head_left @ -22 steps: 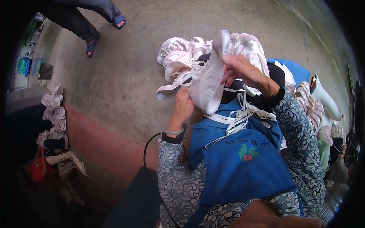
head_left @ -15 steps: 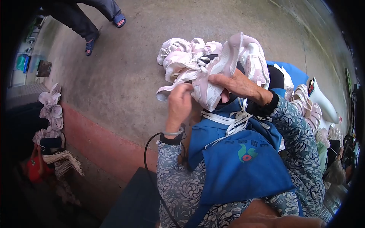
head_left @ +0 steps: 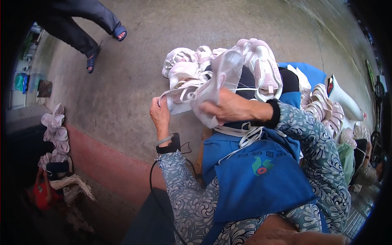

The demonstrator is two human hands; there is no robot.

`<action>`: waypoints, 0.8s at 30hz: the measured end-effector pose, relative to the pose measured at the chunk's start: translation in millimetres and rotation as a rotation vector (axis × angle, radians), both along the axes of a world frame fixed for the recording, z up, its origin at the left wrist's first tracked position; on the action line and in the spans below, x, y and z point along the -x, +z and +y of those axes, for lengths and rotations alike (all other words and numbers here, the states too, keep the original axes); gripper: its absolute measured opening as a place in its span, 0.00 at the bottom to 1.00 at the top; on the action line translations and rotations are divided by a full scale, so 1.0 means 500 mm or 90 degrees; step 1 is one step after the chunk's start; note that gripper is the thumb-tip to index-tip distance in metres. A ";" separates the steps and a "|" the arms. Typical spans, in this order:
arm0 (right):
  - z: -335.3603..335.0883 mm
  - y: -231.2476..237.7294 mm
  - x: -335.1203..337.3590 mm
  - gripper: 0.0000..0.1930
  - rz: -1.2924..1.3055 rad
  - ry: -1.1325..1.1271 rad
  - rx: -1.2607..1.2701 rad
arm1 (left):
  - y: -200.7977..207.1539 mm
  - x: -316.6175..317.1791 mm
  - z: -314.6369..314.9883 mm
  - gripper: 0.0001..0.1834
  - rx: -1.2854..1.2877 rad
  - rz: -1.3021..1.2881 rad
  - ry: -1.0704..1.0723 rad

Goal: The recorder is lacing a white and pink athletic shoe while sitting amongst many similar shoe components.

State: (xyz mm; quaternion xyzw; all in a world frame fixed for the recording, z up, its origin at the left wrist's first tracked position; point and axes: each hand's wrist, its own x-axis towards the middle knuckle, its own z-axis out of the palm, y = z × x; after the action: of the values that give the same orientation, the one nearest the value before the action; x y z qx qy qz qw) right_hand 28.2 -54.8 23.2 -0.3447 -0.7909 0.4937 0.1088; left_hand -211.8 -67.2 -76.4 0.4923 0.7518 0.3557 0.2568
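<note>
A white-and-pink shoe upper (head_left: 223, 72), smeared by motion, is raised over my lap. My right hand (head_left: 228, 107) grips it, the fingers wrapped around its lower part. My left hand (head_left: 160, 116) is off to the left with its fingertips pinched together on what looks like a white shoelace (head_left: 173, 90); the exact grip is small and partly hidden. Behind the raised upper, several more pale pink shoe uppers (head_left: 183, 61) lie in a pile. A finished-looking upper (head_left: 267, 73) stands at the pile's right side. Loose white laces (head_left: 250, 136) are draped over my blue apron (head_left: 261, 188).
A person's legs in dark trousers (head_left: 83, 22) and blue sandals are at the upper left. Strings of uppers (head_left: 54, 122) and another person in red (head_left: 43, 196) are at the far left. Stacked uppers (head_left: 320, 108) lie to the right. A black cable (head_left: 152, 179) runs beside my left arm.
My left hand has moved left and down, away from the shoe upper. My right hand has shifted left with the upper and turned it. The view has shifted slightly.
</note>
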 end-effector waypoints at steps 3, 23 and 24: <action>-0.023 -0.023 0.050 0.21 0.058 0.028 -0.014 | 0.070 -0.022 0.022 0.16 0.015 -0.083 -0.037; -0.054 -0.054 -0.071 0.15 -0.041 0.209 -0.278 | 0.158 -0.175 0.036 0.31 -0.349 0.064 -0.259; -0.050 -0.027 -0.098 0.13 -0.036 0.165 -0.241 | 0.176 -0.193 0.036 0.31 -0.350 0.070 -0.255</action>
State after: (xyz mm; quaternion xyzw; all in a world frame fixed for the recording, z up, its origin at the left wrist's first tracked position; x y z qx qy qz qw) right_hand 76.9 -80.0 9.9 -0.2272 -0.9099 0.3364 0.0850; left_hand -115.2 -49.2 11.4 0.6990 0.5293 0.4606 0.1385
